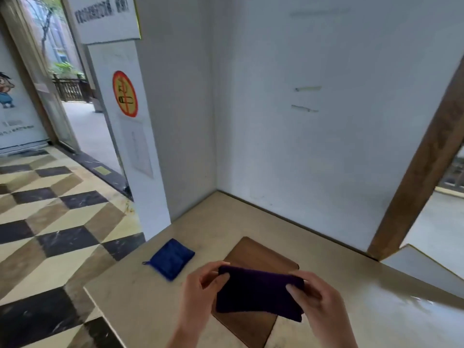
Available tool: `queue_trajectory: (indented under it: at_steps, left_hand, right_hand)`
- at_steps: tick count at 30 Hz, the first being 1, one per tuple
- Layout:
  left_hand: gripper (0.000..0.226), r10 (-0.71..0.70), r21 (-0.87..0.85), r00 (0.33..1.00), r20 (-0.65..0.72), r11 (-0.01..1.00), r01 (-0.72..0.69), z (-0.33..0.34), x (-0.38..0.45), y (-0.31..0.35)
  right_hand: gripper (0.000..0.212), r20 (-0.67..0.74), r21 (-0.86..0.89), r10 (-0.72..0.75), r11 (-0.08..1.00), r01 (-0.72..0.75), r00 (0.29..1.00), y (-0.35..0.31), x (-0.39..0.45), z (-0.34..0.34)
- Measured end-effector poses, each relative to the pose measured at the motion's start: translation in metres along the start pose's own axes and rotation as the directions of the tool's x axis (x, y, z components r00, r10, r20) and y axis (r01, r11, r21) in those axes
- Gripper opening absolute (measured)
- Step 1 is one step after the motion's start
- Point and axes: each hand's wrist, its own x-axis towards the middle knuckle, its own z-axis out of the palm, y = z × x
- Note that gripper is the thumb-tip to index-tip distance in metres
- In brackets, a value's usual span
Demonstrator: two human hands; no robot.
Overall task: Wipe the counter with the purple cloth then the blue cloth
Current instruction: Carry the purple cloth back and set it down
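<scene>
Both hands [256, 295] pinching purple cloth [258, 292], wooden board [261, 257] half hidden

Both hands hold the purple cloth [258, 292] up over a brown board [261, 254] lying on the beige counter [351, 310]. Left hand [200, 285] pinches the cloth's upper left corner, right hand [313, 295] grips its right edge, thumb on top. Cloth is folded, hanging flat between them. Blue cloth [172, 258] lies folded on the counter, left of the board, near the counter's left edge, untouched. White walls meet behind the counter; no-smoking sign [124, 93] on the pillar at left. Checkered floor [50, 222] beyond.
</scene>
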Motion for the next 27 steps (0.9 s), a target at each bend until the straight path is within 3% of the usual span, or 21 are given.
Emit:
queue_trajectory:
  at_steps: [6,11,20,27]
  left_hand:
    - [0.039,0.010,-0.050,0.999,-0.036,0.999,-0.012,-0.132,0.067,-0.032]
    - [0.045,-0.061,-0.106,0.998,0.026,0.992,0.063,-0.194,0.120,-0.060]
    - [0.028,-0.138,-0.076,0.983,0.122,0.986,0.148,-0.206,0.231,-0.111]
    - [0.039,-0.179,-0.001,0.944,0.277,0.982,0.187,-0.187,0.347,-0.152]
  right_hand:
    - [0.025,0.024,0.065,-0.011,0.998,0.009,1.000,-0.030,0.025,0.153]
    - [0.020,0.007,0.078,0.077,0.994,-0.077,0.997,-0.024,0.052,0.229]
    - [0.025,-0.077,0.099,0.196,0.977,-0.188,0.978,0.011,0.124,0.296]
    - [0.030,-0.137,0.130,0.353,0.933,-0.336,0.926,0.066,0.206,0.337]
